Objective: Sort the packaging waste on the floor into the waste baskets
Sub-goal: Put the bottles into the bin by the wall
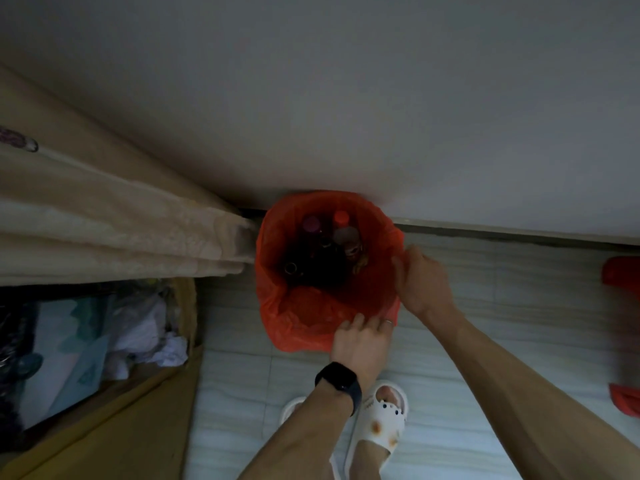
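- White slipper (381,420): on a foot, on the tiled floor (485,323) at its near edge.
- Black watch (341,379): worn on the left wrist.
- Left hand (362,342): fingers laid over the near rim of the red liner (304,327); whether they pinch it or only rest there cannot be told.
- Right hand (420,282): thumb and fingers curled, gripping the liner at its right rim.
- Waste basket (374,285): lined in red, standing at the floor's far edge, against the wall (346,98).
- Bottles (341,218): several inside the basket, caps toward its far side.
- Cardboard box (104,427): at the floor's left edge, holding crumpled paper and plastic.
- Curtain (104,230): beige, hanging above the box, just left of the basket.
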{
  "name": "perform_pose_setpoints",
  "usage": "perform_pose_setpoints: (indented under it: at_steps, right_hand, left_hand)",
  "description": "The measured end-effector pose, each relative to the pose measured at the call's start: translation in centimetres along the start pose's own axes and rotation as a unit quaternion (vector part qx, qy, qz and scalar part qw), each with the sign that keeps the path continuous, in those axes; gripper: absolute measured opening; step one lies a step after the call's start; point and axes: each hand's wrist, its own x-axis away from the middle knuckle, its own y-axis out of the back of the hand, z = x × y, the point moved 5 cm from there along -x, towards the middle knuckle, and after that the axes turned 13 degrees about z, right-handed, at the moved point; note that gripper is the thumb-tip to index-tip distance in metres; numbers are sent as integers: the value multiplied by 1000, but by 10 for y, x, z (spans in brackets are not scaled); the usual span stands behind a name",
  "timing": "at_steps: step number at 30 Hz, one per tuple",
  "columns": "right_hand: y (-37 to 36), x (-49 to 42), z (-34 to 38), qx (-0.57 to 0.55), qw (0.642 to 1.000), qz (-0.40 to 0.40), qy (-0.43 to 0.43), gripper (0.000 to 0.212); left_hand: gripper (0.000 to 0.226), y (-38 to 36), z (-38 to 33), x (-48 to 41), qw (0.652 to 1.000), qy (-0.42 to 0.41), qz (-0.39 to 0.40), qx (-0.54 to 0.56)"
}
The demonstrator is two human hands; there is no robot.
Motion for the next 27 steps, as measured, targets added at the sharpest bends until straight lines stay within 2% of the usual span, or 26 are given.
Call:
perform_pose_setpoints:
  at_steps: [2, 4, 7, 10, 13, 17, 21, 24, 27]
  right_hand:
    - [-2, 8, -10, -87, 996, -11, -21, 29]
    - [-6, 14, -20, -175, 982, -2, -69, 32]
    - [-17, 15, -24, -262, 956, 4, -134, 34]
    - [-33, 15, -28, -309, 931, -5, -194, 36]
    - [-40, 16, -32, -271, 944, -6, -187, 33]
    - [-24, 23, -28, -233, 961, -87, -121, 12]
    - [-12, 22, -11, -169, 980, -108, -17, 41]
    - [-11, 13, -1, -55, 997, -29, 54, 57]
    - [-18, 9, -2, -3, 999, 23, 42, 60]
  left_hand:
    - [33, -2, -1, -3, 999, 5, 33, -15]
    - [13, 3, -4, -6, 998, 9, 61, -23]
    - [23, 7, -5, -4, 994, 25, 101, 23]
    - [35, 8, 6, -9, 985, 74, 75, 138]
    - [52, 5, 22, -13, 982, 112, 71, 135]
    - [44, 2, 24, -15, 991, 64, 88, 75]
    - [43, 0, 22, -14, 993, 67, 75, 56]
    - [47, 1, 22, -15, 994, 79, 67, 44]
    - [45, -2, 25, -14, 990, 89, 89, 62]
